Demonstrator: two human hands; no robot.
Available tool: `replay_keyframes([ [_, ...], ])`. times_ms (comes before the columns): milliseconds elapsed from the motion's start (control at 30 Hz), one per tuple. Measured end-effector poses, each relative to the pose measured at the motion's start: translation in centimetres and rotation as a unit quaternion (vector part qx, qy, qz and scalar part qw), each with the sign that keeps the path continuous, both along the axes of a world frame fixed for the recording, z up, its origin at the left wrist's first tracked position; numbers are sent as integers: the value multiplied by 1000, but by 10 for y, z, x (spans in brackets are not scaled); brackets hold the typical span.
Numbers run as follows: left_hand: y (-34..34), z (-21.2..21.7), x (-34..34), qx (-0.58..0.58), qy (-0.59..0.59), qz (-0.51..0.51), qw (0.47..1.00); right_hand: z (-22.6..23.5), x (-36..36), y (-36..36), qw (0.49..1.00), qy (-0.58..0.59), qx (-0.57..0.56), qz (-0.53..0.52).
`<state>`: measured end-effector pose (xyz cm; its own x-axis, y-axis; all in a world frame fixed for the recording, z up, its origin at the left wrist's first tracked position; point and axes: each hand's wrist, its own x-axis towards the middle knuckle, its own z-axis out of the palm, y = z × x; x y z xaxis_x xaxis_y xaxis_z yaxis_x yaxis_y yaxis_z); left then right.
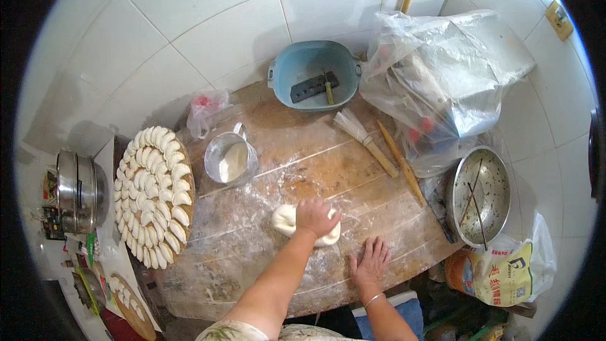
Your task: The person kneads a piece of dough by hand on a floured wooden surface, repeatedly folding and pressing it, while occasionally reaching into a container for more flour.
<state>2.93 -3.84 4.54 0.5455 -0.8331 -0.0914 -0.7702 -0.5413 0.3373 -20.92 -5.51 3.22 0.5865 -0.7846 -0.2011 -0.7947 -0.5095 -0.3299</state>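
A pale lump of dough [285,220] lies near the middle of the floured wooden board [278,177]. My left hand [315,216] presses down on it with curled fingers, and dough bulges out on both sides. To the right, my right hand [371,265] rests flat on the board with its fingers spread, holding nothing. A thin bracelet [374,300] circles that wrist. Behind the dough stands a cup with a handle [231,159], with white flour inside.
Many crescent dumplings fill a round tray [191,170] at left, beside stacked metal pots [79,192]. A blue basin [314,57] stands at the back. Rightward lie a whisk brush [369,145], a rolling pin [401,161], a knife [440,221], and a metal bowl [505,205] with chopsticks.
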Motion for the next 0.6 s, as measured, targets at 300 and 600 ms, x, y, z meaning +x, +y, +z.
replay_keyframes([
  [300, 66, 10, 17, 15, 205, 398, 894, -5, -1, -2, 998, -30, -46, -12],
  [600, 113, 18, 27, 56, 96, 168, 979, 2, 4, 5, 998, -32, -61, 2],
])
